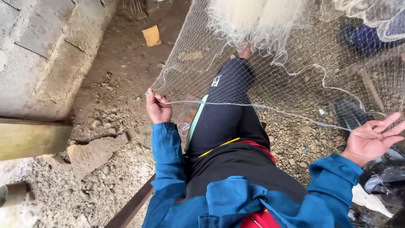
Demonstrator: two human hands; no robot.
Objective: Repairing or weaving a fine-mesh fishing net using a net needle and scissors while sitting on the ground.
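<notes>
A fine, pale fishing net (291,55) is spread over my legs and the gravel, with a bunched white mass at the top. A thin edge rope (287,110) runs across it from left to right. My left hand (157,107) pinches the net's edge and the rope at the left. My right hand (373,137) is held palm up with fingers spread at the right, the net's edge rope just above it; it grips nothing. My dark trouser leg (228,109) stretches out under the net.
A concrete wall (46,50) rises at left, with a wooden beam (29,137) below it. Dirt and gravel ground (109,139) holds a flat stone (90,154) and a yellow scrap (152,35). Dark objects (386,177) lie at right.
</notes>
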